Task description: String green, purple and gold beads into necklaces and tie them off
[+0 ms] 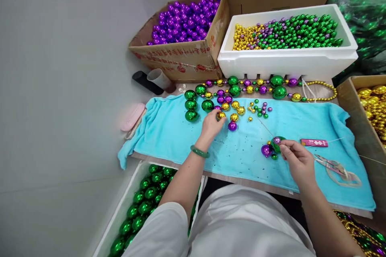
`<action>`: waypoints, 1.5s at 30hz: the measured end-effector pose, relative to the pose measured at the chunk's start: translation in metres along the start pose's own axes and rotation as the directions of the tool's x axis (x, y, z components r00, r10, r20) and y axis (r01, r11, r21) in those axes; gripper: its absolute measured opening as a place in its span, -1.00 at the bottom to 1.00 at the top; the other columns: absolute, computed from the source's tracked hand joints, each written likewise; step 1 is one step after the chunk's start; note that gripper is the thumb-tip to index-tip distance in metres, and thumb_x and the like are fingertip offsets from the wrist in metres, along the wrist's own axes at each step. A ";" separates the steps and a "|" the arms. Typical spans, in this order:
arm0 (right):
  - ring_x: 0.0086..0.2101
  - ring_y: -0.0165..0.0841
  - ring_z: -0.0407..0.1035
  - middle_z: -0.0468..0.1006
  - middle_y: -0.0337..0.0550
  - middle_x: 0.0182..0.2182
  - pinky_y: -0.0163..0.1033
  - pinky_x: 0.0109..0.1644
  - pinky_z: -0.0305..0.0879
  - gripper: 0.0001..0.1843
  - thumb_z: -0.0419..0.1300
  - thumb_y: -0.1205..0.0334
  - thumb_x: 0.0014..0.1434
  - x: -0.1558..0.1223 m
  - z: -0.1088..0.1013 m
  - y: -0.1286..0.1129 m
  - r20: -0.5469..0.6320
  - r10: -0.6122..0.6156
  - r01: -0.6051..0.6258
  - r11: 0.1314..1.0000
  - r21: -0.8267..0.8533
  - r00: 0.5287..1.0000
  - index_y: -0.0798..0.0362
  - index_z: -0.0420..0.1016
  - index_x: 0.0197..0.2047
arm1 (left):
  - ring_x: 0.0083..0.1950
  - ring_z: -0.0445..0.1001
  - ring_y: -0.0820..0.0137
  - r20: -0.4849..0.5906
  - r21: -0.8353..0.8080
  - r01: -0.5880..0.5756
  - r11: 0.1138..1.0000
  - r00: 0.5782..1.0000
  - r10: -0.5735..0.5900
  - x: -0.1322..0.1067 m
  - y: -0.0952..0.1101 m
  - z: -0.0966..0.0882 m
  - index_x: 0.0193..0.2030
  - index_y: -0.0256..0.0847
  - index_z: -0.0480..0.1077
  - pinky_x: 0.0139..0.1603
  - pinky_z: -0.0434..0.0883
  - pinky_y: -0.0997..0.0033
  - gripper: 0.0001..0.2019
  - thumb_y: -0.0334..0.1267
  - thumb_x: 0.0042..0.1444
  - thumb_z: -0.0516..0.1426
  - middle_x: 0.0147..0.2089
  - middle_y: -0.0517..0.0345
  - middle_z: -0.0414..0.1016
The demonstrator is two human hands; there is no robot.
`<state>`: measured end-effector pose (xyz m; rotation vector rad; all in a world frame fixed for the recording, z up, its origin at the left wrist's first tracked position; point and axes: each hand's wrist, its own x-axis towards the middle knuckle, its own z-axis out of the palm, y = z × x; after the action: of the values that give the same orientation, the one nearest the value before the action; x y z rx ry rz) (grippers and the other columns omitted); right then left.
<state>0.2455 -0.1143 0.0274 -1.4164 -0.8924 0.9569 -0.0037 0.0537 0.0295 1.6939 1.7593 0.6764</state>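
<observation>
On the turquoise towel point(169, 136), my left hand point(212, 126) closes its fingertips around a shiny gold bead point(221, 116). Loose gold, purple and large green beads point(191, 105) lie around that hand. My right hand point(298, 162) pinches a beaded string beside a small light-purple bead point(276, 140) and a large green bead behind it. A thin needle or stiff thread point(267, 127) points up and left from there. A bigger purple bead point(266, 151) and small green and gold beads hang or rest close by. Small green and lilac beads point(264, 109) lie farther back.
A finished-looking bead strand point(256, 82) lies along the towel's back edge. Behind stand a carton of purple beads point(211, 54) and a white foam box point(283, 62). Scissors point(334, 166) and a pink packet point(314, 143) lie right. Green beads fill a bin point(116, 213) below left.
</observation>
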 end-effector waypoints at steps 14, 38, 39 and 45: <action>-0.59 -0.49 0.17 0.39 -0.27 -0.62 -0.35 -0.53 0.11 -0.82 0.28 0.13 0.04 -0.004 0.007 -0.005 0.056 -0.014 0.018 0.996 -0.087 0.998 0.08 0.59 -0.40 | -0.49 0.46 0.45 0.534 -0.841 0.526 0.125 0.845 0.033 -0.022 0.044 -0.017 -0.16 -0.31 0.43 -0.51 0.37 0.53 -0.71 -0.17 0.13 0.01 -0.44 0.03 0.50; -0.61 -0.50 0.15 0.40 -0.25 -0.62 -0.35 -0.56 0.11 -0.80 0.27 0.12 0.05 -0.002 0.002 -0.006 0.052 -0.045 0.049 0.995 -0.086 0.998 0.08 0.58 -0.41 | -0.54 0.41 0.54 0.472 -0.852 0.439 0.285 0.880 0.056 -0.033 0.054 -0.013 -0.27 -0.36 0.43 -0.56 0.34 0.58 -0.56 0.09 0.18 0.10 -0.45 0.08 0.47; -0.61 -0.50 0.15 0.40 -0.25 -0.62 -0.35 -0.56 0.11 -0.81 0.27 0.12 0.06 -0.002 0.002 -0.006 0.056 -0.048 0.053 0.995 -0.089 0.997 0.08 0.58 -0.40 | -0.55 0.41 0.55 0.479 -0.853 0.448 0.267 0.876 0.058 -0.033 0.054 -0.013 -0.26 -0.36 0.43 -0.56 0.34 0.59 -0.56 0.09 0.19 0.09 -0.46 0.08 0.47; -0.59 -0.49 0.18 0.43 -0.23 -0.60 -0.35 -0.55 0.13 -0.80 0.27 0.11 0.07 -0.002 -0.002 -0.003 0.076 -0.044 0.052 0.992 -0.118 0.996 0.08 0.59 -0.39 | -0.41 0.52 0.46 0.473 -0.861 0.459 0.219 0.881 0.013 -0.032 0.057 -0.014 -0.19 -0.35 0.44 -0.46 0.43 0.53 -0.70 -0.10 0.23 0.09 -0.33 0.00 0.53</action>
<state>0.2461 -0.1170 0.0304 -1.4620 -1.0486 0.9366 0.0264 0.0252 0.0825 0.5458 0.8261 0.9222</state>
